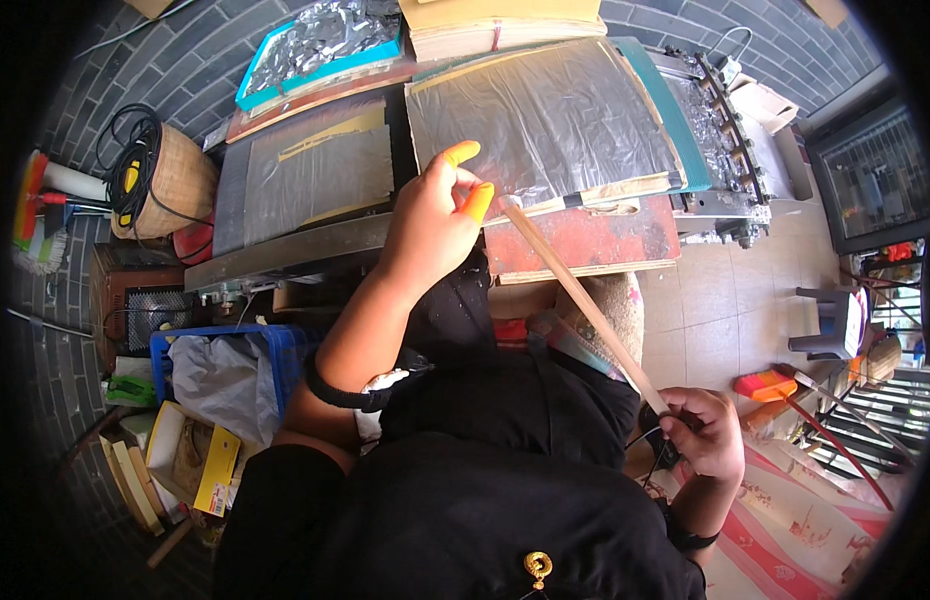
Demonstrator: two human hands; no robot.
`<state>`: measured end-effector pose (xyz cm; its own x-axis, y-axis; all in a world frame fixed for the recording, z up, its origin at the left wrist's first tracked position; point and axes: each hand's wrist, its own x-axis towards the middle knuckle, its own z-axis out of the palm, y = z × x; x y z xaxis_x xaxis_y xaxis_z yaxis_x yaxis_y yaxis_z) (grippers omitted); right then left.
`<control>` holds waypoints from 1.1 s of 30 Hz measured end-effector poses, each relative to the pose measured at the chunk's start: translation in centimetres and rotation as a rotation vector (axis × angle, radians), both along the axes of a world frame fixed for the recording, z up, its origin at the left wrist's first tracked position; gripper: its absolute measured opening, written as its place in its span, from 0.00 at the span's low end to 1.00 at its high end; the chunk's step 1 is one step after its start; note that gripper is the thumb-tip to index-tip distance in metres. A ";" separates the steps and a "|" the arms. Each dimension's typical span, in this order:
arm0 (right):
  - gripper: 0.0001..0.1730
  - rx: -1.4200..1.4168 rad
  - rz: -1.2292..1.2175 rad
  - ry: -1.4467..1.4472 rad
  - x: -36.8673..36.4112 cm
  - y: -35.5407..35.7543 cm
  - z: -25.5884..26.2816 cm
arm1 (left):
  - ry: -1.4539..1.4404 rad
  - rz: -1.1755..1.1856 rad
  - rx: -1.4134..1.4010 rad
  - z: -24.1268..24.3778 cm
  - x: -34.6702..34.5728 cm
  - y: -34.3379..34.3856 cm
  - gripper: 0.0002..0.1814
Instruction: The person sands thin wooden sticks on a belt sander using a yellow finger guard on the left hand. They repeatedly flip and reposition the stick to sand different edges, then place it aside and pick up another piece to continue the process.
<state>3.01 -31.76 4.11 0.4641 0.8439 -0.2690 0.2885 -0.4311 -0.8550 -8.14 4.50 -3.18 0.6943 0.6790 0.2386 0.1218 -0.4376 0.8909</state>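
Observation:
My left hand (435, 217) is raised over the near left edge of a stack of silvery foil sheets (547, 120). Yellow finger cots cover its thumb and index fingertip, which are apart with nothing seen between them. A long flat wooden strip (585, 300) slants across my lap, its near end gripped in my right hand (701, 431). The strip's far end lies beside my left thumb, at the stack's near edge; whether it touches the foil I cannot tell. Under the stack is a worn red board (585, 232). Another foil sheet (322, 180) with yellowish paper lies to the left.
A blue tray of foil scraps (322, 49) and a tied paper stack (502, 34) stand at the back. On the right is a metal machine with rollers (724, 135). A wicker basket with black cable (176, 180) and a blue crate (277, 352) are on the left.

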 end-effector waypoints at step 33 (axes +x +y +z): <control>0.11 0.032 0.041 0.056 0.7 -2.6 -0.3 | -0.011 -0.489 -0.423 5.6 2.8 -3.2 0.34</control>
